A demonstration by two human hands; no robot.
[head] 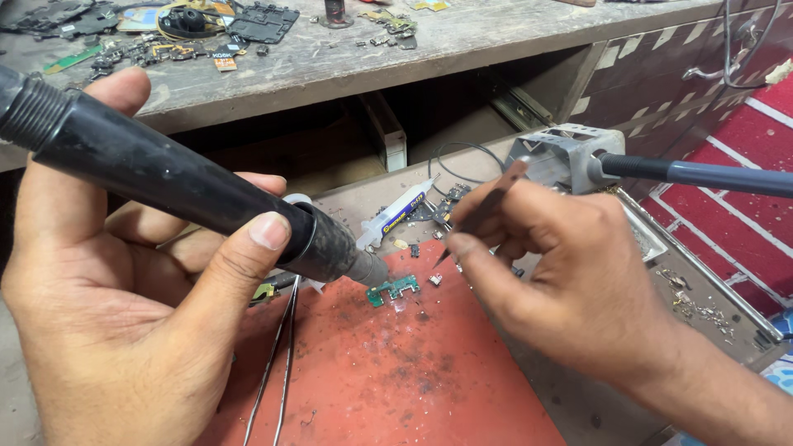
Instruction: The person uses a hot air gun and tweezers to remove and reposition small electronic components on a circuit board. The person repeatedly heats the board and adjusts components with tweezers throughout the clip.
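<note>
Black cylindrical hot-air tool [165, 177], gripped by the left hand [107, 306], aims its nozzle at a small green circuit board [393, 290] (on the red mat [388, 372]); the right hand [570, 281] pinches thin dark tweezers [483, 213], tip seemingly just beside the board.

Crowded around the board, open toward the near mat

The red mat [388, 380] lies bare in its near middle; loose tweezers [277, 363] edge its left. Around the small green circuit board [393, 289], the hot-air nozzle [363, 266], syringe [396, 216] and scattered chips close in, with the grey iron stand [562, 155] behind.
</note>
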